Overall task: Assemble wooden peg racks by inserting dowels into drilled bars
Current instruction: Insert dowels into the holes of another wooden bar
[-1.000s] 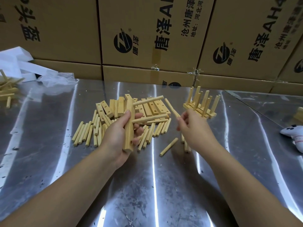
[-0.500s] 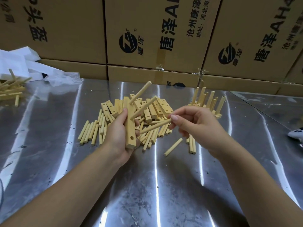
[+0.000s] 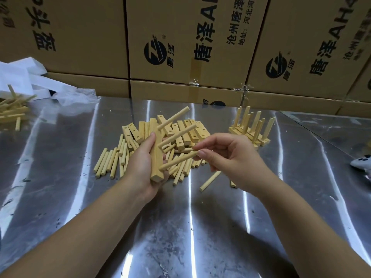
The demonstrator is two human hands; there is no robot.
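The left hand (image 3: 140, 167) grips a bar (image 3: 157, 157) upright above the table (image 3: 180, 227), with two dowels (image 3: 177, 135) already seated in it. The right hand (image 3: 226, 155) pinches a third dowel (image 3: 177, 161), tip at the lowest hole; next, I judge, a straight push home. Beyond lie loose dowels (image 3: 109, 161), spare bars (image 3: 186, 131), finished racks (image 3: 251, 127) and boxes (image 3: 180, 37), none obstructing.

Bare left hand (image 3: 140, 167), bare right hand (image 3: 232, 157), both forearms bare to the frame edge, short plain nails
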